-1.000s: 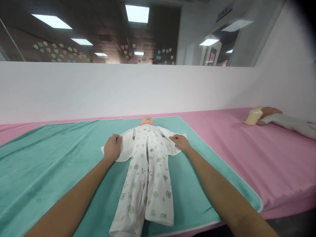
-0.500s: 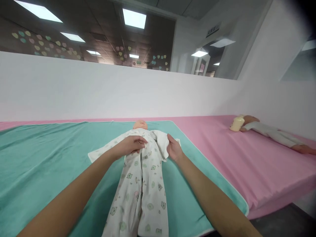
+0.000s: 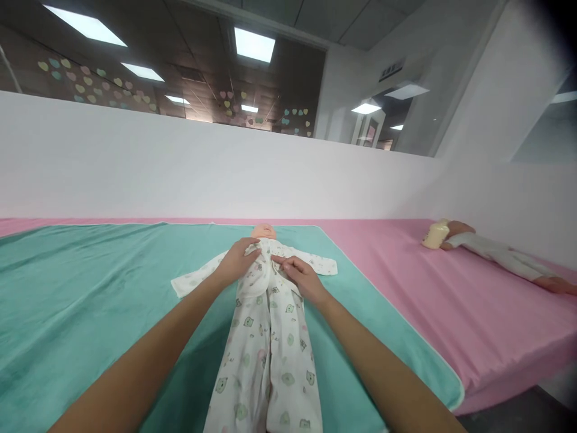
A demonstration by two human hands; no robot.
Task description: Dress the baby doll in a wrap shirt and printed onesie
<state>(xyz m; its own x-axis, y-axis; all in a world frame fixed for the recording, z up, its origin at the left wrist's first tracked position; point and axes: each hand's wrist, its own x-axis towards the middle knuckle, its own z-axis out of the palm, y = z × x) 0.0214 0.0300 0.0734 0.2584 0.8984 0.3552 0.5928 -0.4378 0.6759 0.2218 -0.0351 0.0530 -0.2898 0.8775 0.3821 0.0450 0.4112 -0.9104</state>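
A baby doll (image 3: 264, 231) lies on its back, its head at the far end. It wears a white printed baby shirt (image 3: 255, 285), with both sleeves spread outward, and white printed pants (image 3: 283, 361) with green bear motifs. My left hand (image 3: 238, 261) rests on the left side of the shirt's chest, thumb and fingers apart. My right hand (image 3: 303, 278) is at the right front of the shirt, fingers bent around the front edge and the index finger stretched toward the middle. The front panels meet near the chest; the right one curves open lower down.
A teal blanket (image 3: 112, 313) lies under the doll on a pink padded surface (image 3: 406, 288). At the right stand a cream bottle (image 3: 435, 234) and a second doll (image 3: 496, 252) lying down. A white wall (image 3: 202, 168) with a window above rises behind.
My right hand has left the bunched right sleeve and moved to the shirt's front. That sleeve now lies stretched out. My left hand has shifted up the chest.
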